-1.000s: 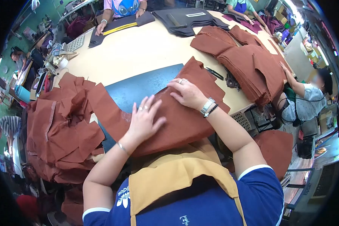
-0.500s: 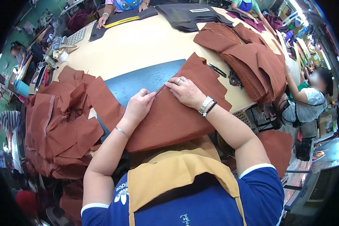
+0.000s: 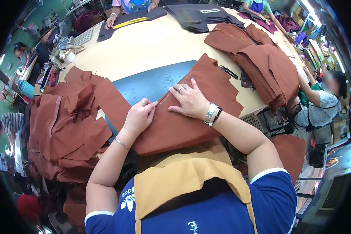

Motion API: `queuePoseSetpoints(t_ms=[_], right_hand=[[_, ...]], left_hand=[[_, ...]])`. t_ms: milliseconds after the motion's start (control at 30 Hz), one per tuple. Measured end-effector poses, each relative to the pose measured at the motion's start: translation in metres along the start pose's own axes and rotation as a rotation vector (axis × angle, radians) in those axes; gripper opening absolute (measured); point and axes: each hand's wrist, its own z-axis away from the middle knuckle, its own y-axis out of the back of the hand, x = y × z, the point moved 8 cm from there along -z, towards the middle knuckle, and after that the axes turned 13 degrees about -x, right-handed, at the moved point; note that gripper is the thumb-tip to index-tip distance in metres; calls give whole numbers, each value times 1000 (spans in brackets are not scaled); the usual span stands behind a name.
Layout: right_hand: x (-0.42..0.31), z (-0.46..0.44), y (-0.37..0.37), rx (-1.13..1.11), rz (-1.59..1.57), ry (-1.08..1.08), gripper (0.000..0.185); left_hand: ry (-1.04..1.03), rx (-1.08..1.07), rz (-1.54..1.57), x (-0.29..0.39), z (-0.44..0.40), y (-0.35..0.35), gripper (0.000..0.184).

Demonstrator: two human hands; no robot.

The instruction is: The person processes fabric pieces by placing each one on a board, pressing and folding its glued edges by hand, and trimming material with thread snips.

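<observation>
The cloth [image 3: 187,128], a rust-brown piece, lies at the near edge of the worktop [image 3: 140,46], in front of the person's apron [image 3: 191,183], and partly covers a blue sheet [image 3: 156,84]. The left hand [image 3: 139,114] has its grip narrow, thumb and fingers pinched together on the cloth's edge just where it borders the blue sheet. The right hand [image 3: 189,101] rests palm down on the cloth, its grip wide, fingers spread and thumb pointing toward the left hand; the two hands are near each other but apart. A watch [image 3: 211,112] and a dark beaded bracelet [image 3: 216,117] circle the right wrist, and a thin bracelet [image 3: 122,144] the left. To the left, a rumpled heap [image 3: 66,128] of the same colour spills over the side of the worktop. Beyond the cloth to the right lie a black tool [image 3: 229,71], too small to make out, and a thick brown stack [image 3: 267,66] of cut pieces. On the far side sit a dark stack [image 3: 201,17] and, near a co-worker's hands, a yellow strip [image 3: 130,22] on dark fabric [image 3: 156,14]. Another person [image 3: 319,105] is at the right, beside the brown stack.
</observation>
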Motion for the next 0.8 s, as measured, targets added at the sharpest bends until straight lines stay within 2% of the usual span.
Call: queuePoseSetpoints(t_ms=[100,200,300,400,500,600,700,800], right_hand=[[-11,5,9,-60,39,-41,72],[-17,3,6,59,77,18,72],[-25,1,-1,-9,34,4,71],[-34,5,6,-9,54,4,69],[-42,-1,-1,40,25,130,66],[-47,-1,-1,-35,-18,71,63],[-54,1,5,-20,30,62,58],[-59,0,4,44,16,142,55]], left_hand=[[-11,-4,19,-3,0,1,17],[-35,-11,6,-3,3,1,16],[-45,-30,-7,-4,6,3,16],[-5,-66,-19,-6,9,4,16],[44,-106,-58,-14,11,2,18],[78,-157,-60,-21,13,0,19],[88,-220,-55,-23,12,3,20],[127,-267,6,-29,13,7,18]])
